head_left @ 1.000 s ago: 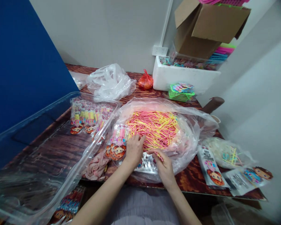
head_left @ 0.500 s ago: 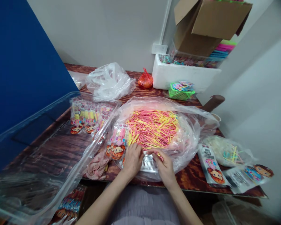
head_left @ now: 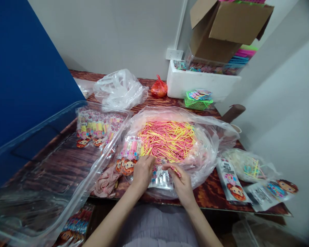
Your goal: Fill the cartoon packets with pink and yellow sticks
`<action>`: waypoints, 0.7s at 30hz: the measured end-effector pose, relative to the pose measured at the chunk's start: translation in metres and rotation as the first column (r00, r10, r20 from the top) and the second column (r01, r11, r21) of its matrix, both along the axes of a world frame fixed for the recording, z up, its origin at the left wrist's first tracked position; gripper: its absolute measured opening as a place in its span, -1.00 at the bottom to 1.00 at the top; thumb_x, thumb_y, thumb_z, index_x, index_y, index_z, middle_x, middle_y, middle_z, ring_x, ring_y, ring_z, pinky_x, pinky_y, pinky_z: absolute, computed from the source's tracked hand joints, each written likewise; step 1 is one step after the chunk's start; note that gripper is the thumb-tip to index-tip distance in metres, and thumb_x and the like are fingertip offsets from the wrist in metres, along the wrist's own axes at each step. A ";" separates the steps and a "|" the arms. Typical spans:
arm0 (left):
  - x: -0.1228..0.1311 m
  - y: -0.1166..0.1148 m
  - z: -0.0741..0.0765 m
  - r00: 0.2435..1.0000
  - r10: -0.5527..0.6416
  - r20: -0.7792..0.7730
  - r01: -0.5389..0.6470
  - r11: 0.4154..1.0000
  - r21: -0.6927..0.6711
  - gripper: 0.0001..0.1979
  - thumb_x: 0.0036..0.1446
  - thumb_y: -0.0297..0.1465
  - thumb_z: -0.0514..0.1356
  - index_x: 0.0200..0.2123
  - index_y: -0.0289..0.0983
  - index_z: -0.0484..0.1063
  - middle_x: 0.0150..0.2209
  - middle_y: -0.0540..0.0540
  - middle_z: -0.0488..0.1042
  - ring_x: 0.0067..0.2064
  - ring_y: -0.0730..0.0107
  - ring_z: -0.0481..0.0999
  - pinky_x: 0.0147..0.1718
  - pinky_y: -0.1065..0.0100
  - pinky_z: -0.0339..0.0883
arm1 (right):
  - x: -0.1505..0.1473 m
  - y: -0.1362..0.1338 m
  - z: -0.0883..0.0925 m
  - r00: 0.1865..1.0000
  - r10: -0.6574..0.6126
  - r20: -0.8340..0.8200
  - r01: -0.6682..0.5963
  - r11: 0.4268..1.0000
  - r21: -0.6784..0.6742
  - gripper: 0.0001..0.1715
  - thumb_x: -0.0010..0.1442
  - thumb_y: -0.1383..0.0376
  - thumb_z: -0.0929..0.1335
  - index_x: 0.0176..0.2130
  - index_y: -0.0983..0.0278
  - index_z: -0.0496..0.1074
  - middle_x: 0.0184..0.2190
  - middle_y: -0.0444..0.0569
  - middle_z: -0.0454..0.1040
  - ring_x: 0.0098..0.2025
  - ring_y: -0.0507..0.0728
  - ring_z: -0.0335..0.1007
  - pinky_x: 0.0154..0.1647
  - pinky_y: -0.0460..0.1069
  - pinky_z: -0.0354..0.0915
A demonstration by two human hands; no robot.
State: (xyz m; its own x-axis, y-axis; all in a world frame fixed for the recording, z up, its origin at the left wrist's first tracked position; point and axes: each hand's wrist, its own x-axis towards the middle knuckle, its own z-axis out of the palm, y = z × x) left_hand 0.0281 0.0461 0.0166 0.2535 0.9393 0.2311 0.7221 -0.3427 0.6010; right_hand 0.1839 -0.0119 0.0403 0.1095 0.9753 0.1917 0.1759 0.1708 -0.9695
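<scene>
A heap of thin pink and yellow candy sticks (head_left: 170, 140) lies in a spread-open clear plastic bag (head_left: 208, 151) in front of me. My right hand (head_left: 180, 180) is closed around a small bundle of candy sticks (head_left: 175, 171), their ends showing at the curled fingers. At the near left edge of the heap, my left hand (head_left: 143, 173) has its fingers bent together and pointing down; what they grip, if anything, is hidden. A silver packet (head_left: 163, 179) lies between the hands. Left of my left hand rest filled packets (head_left: 130, 156) with a cartoon character.
A large clear tub (head_left: 103, 159) at left holds filled packets (head_left: 98, 128). A pink cloth (head_left: 106, 181) lies beside it. At right are silver packets (head_left: 233, 183) and a bag with loose sticks (head_left: 249, 166). A green basket (head_left: 198, 103) and white foam box (head_left: 203, 82) stand behind.
My left hand has shifted slightly left, away from the right hand, so more of the silver packet shows between them. My right hand keeps its bundle, almost unmoved.
</scene>
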 end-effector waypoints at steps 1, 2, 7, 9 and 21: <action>-0.001 0.001 0.003 0.992 0.065 0.109 -0.060 0.997 -0.043 -0.79 0.29 -0.43 0.01 -0.36 -0.25 0.40 -0.40 -0.06 0.45 -0.32 0.31 0.42 -0.33 0.35 0.18 | 0.000 0.000 0.000 1.000 -0.002 0.002 0.002 1.000 -0.001 -0.76 0.30 0.23 0.29 -0.18 0.21 0.53 -0.26 -0.02 0.57 -0.16 0.16 0.47 -0.10 0.00 0.33; -0.002 0.002 0.006 0.966 0.135 0.222 -0.115 0.988 -0.099 -0.78 0.29 -0.39 0.00 -0.38 -0.25 0.37 -0.43 -0.03 0.42 -0.36 0.34 0.40 -0.36 0.37 0.17 | 0.000 -0.001 0.001 1.000 -0.002 0.003 0.002 1.000 0.000 -0.77 0.30 0.23 0.29 -0.19 0.21 0.53 -0.27 -0.02 0.57 -0.17 0.15 0.47 -0.10 0.00 0.33; -0.001 0.006 0.014 0.660 0.278 0.698 -0.020 0.935 -0.353 -0.81 0.12 -0.24 0.17 -0.35 -0.25 0.34 -0.45 0.05 0.36 -0.42 0.44 0.35 -0.41 0.44 0.21 | -0.004 0.001 0.001 1.000 0.017 0.011 -0.017 1.000 0.003 -0.76 0.30 0.23 0.28 -0.19 0.21 0.53 -0.29 -0.03 0.57 -0.19 0.15 0.48 -0.11 0.00 0.33; 0.001 0.004 0.013 0.607 0.261 0.751 0.105 0.910 -0.401 -0.76 0.03 -0.23 0.25 -0.34 -0.28 0.38 -0.45 0.04 0.38 -0.43 0.45 0.36 -0.40 0.45 0.23 | -0.006 0.002 0.001 1.000 0.026 0.016 -0.026 1.000 0.006 -0.75 0.29 0.22 0.28 -0.20 0.21 0.54 -0.27 -0.02 0.57 -0.17 0.16 0.47 -0.09 0.01 0.33; -0.005 0.008 0.028 0.552 0.318 0.770 0.008 0.922 -0.386 -0.59 0.20 -0.08 0.08 -0.54 -0.26 0.24 -0.60 0.11 0.15 -0.55 0.53 0.12 -0.53 0.47 0.08 | -0.008 0.003 -0.002 0.999 0.036 0.013 -0.036 0.999 -0.012 -0.77 0.30 0.23 0.28 -0.17 0.20 0.53 -0.27 -0.04 0.57 -0.17 0.15 0.47 -0.12 -0.01 0.32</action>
